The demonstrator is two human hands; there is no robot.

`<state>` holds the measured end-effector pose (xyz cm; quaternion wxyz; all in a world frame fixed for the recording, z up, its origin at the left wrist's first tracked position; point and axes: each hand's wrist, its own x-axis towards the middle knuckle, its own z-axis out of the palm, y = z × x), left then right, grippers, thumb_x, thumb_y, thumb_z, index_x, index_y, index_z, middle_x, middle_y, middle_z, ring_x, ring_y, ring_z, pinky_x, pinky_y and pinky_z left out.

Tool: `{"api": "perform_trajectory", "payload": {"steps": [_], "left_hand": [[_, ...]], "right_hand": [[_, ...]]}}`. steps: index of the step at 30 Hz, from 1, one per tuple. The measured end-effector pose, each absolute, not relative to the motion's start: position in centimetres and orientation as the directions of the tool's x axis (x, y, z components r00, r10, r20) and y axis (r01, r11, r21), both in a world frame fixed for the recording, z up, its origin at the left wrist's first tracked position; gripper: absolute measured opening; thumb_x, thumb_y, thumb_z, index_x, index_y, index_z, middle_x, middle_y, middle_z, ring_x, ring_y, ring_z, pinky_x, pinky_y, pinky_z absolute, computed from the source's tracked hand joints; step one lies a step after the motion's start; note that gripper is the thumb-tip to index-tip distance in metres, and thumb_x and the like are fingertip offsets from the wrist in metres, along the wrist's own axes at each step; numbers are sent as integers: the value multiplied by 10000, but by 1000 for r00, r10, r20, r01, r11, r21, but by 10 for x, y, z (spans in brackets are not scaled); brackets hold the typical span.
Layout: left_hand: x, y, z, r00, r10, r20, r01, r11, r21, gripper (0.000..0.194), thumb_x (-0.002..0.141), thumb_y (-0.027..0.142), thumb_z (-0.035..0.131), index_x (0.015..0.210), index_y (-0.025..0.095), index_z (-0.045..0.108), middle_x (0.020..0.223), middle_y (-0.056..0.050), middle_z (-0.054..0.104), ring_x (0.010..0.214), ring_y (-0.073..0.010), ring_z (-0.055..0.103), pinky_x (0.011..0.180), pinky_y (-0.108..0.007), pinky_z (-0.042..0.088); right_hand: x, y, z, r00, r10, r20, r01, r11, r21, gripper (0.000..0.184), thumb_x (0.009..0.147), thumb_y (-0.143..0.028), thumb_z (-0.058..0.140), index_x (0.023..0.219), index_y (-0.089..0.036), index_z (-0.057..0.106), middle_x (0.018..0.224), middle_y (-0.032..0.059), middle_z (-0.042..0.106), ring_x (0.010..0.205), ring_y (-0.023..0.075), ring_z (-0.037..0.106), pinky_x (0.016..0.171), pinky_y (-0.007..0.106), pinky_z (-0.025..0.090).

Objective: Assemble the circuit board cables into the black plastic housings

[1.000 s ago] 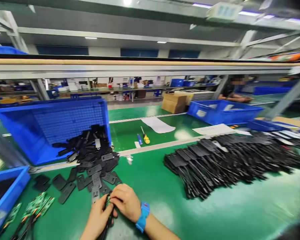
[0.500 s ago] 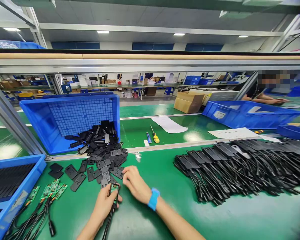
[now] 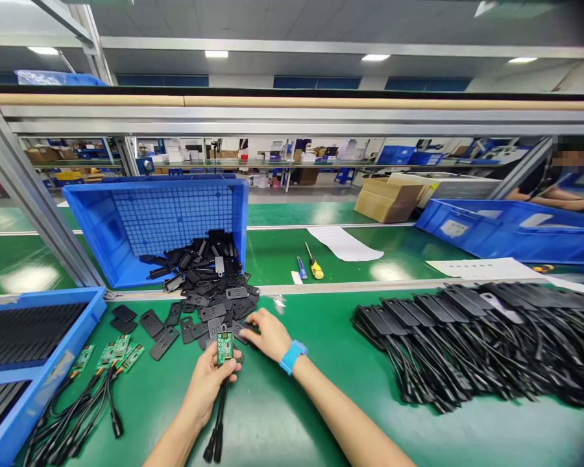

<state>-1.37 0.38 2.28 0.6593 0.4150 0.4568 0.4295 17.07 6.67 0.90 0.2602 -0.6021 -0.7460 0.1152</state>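
Note:
My left hand (image 3: 207, 383) is closed around a green circuit board (image 3: 225, 348), which seems to sit in a black housing. Black cables (image 3: 218, 428) with plug ends hang from it toward me. My right hand (image 3: 270, 334), with a blue wristband, reaches to the near right edge of a pile of black plastic covers (image 3: 214, 311). Its thumb and fingers close on one black plastic cover (image 3: 238, 333), partly hidden by the fingers.
A tipped blue crate (image 3: 175, 194) spills black parts. At left are a blue tray (image 3: 53, 376) of black pieces and circuit boards with cables (image 3: 109, 357). Finished-looking cabled units (image 3: 433, 311) lie right. A screwdriver (image 3: 315, 266) and blue cutter (image 3: 302, 267) lie behind.
The view has shifted left, so the scene sits further right. The circuit board in my left hand now faces up more plainly. My right hand has moved slightly onto a cover.

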Motion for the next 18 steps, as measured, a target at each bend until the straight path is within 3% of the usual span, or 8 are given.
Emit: {"api": "perform_trajectory", "payload": {"steps": [3, 6, 10, 12, 14, 16, 18], "left_hand": [[-14, 4, 24, 255, 930, -264, -183, 315, 931, 559, 691, 398, 760, 1150, 176, 532, 1128, -118, 600, 786, -162, 622, 596, -209, 482], [-14, 3, 25, 270, 930, -248, -197, 306, 932, 571, 725, 392, 741, 1186, 173, 486, 1121, -125, 603, 675, -116, 600, 545, -192, 468], [-13, 2, 26, 300, 928, -220, -227, 293, 929, 585, 725, 362, 752, 1189, 149, 466, 1017, -126, 638, 618, -97, 568, 534, -188, 463], [-13, 0, 26, 329, 921, -206, -212, 285, 935, 565, 726, 361, 753, 1169, 142, 480, 1003, -130, 641, 614, -101, 571, 528, -192, 463], [-12, -1, 27, 354, 912, -205, -183, 283, 942, 558, 719, 368, 758, 1151, 132, 496, 1015, -139, 636, 619, -110, 583, 530, -200, 470], [-11, -2, 27, 375, 900, -223, -153, 298, 942, 580, 703, 369, 768, 1155, 125, 498, 1033, -148, 630, 637, -122, 601, 546, -213, 485], [-9, -3, 26, 398, 883, -250, -137, 327, 935, 611, 677, 354, 789, 1157, 122, 490, 1034, -150, 627, 668, -139, 619, 579, -228, 499]], "right_hand": [[151, 55, 4, -124, 965, 231, 826, 229, -515, 307, 676, -346, 765, 845, -158, 592, 879, 74, 552, 849, 235, 535, 719, 305, 425], [150, 50, 3, -98, 966, 238, 794, 220, -566, 181, 734, -244, 695, 774, -164, 537, 852, 67, 553, 837, 221, 530, 728, 306, 416], [163, 40, 11, -67, 969, 239, 702, 216, -679, 112, 853, -252, 543, 787, -191, 476, 660, -13, 524, 606, 144, 511, 592, 251, 391], [171, 32, 18, 0, 975, 223, 517, 191, -834, 159, 891, -346, 486, 852, -193, 466, 607, -34, 492, 515, 122, 474, 518, 234, 369], [175, 24, 24, 49, 981, 186, 221, 171, -960, 255, 893, -437, 461, 943, -188, 476, 624, -35, 470, 487, 108, 443, 464, 220, 345], [178, 17, 28, 39, 986, 162, 3, 162, -987, 335, 882, -478, 469, 1031, -178, 497, 640, -36, 428, 488, 97, 406, 445, 210, 320], [178, 11, 28, 32, 986, 164, -95, 167, -981, 364, 874, -471, 499, 1081, -171, 517, 658, -34, 407, 504, 88, 379, 459, 206, 311]]}}
